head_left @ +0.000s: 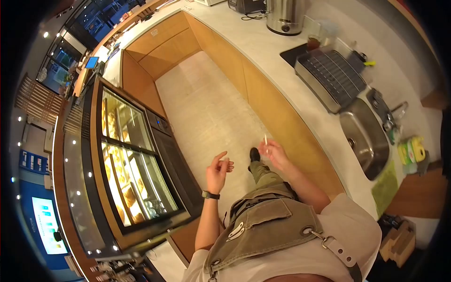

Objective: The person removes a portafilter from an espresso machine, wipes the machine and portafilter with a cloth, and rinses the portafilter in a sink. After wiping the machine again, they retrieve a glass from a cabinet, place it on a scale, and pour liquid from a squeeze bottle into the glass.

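Observation:
My left hand (219,170) is raised over the floor in front of me, a dark watch (211,194) on its wrist. Its fingers are loosely bent and apart, with nothing in them. To the right, my right hand (276,155) pinches a thin white stick (265,139) that points upward; its exact kind is too small to make out. Below both hands are my olive apron (263,225) and one dark shoe (254,154) on the pale floor (202,98).
A lit glass display case (134,174) stands on my left. Along the right runs a white counter (263,61) with a metal urn (283,19), a drip rack (331,75), a sink (366,141), a bottle (413,149) and a green cloth (385,185). The floor leads forward between wooden cabinets (225,56).

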Tool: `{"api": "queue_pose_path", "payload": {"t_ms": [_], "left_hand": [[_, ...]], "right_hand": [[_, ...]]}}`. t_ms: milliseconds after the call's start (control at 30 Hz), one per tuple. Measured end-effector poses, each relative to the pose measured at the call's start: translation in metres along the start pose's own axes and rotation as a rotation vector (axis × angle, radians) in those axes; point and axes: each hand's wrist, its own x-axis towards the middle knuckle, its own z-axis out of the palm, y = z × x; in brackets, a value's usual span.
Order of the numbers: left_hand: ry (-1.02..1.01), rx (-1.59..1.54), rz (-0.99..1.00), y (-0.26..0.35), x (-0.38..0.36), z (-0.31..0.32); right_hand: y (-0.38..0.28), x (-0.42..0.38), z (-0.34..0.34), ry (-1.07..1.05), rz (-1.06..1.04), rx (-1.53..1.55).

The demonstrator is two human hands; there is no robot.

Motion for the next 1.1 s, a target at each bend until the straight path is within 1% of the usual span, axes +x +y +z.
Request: {"api": "queue_pose_path", "payload": {"t_ms": [33,67,167,200,233,267,300,333,367,400,433,500,567,633,700,733,833,933,967,1000,1033,1100], "left_hand": [[0.016,0.018,0.032,-0.013,0.023,0.000],[0.039,0.117,0.122,-0.025,0.048,-0.003],[-0.029,0.002,-0.305,-0.025,0.116,-0.028],[0.048,-0.113,-0.134,-0.013,0.140,-0.022],[0.042,-0.116,-0.113,-0.001,0.168,-0.026],[0.036,-0.128,-0.094,0.008,0.196,-0.026],[0.029,-0.147,-0.077,0.014,0.225,-0.025],[-0.087,-0.093,-0.161,0.018,0.260,-0.032],[-0.149,-0.078,-0.178,0.019,0.297,-0.031],[-0.215,-0.062,-0.193,0.020,0.336,-0.029],[-0.282,-0.046,-0.205,0.020,0.378,-0.023],[-0.311,-0.158,-0.200,0.008,0.464,0.006],[-0.278,-0.341,-0.218,-0.021,0.547,0.044],[-0.197,-0.475,-0.413,-0.048,0.624,0.082],[-0.159,-0.429,-0.491,-0.064,0.684,0.110],[-0.145,-0.397,-0.535,-0.071,0.700,0.117],[-0.333,-0.331,-0.544,-0.081,0.740,0.124],[-0.434,-0.121,-0.396,-0.087,0.762,0.113],[-0.456,-0.058,-0.345,-0.088,0.767,0.108],[-0.402,0.000,-0.121,-0.129,0.780,0.118],[-0.429,-0.003,-0.144,-0.128,0.780,0.111],[-0.471,-0.008,-0.189,-0.121,0.780,0.095]], "right_hand": [[-0.016,0.040,0.004,-0.001,-0.072,0.041],[-0.036,0.082,0.007,-0.001,-0.139,0.084],[-0.114,0.192,0.008,0.094,-0.341,0.123],[-0.141,0.226,0.006,0.137,-0.404,0.107],[-0.171,0.252,0.010,0.173,-0.446,0.152],[-0.195,0.272,0.012,0.211,-0.486,0.188],[-0.207,0.289,0.013,0.268,-0.476,0.227],[-0.219,0.304,0.012,0.325,-0.470,0.264],[-0.228,0.317,0.010,0.386,-0.466,0.303],[-0.214,0.338,-0.013,0.384,-0.394,0.279],[-0.211,0.341,-0.011,0.406,-0.425,0.222],[-0.180,0.329,0.007,0.456,-0.481,0.105],[-0.164,0.309,0.040,0.489,-0.501,0.049],[-0.137,0.299,0.059,0.510,-0.464,0.020],[-0.116,0.296,0.087,0.593,-0.394,0.002],[-0.101,0.293,0.106,0.641,-0.355,0.001],[-0.058,0.299,0.157,0.867,-0.249,-0.027],[-0.021,0.319,0.217,1.077,-0.199,0.105],[-0.013,0.330,0.232,1.065,-0.179,0.096],[-0.003,0.344,0.249,1.053,-0.161,0.091],[0.002,0.355,0.268,1.040,-0.141,0.089],[0.003,0.379,0.291,0.956,-0.045,-0.029]]}}
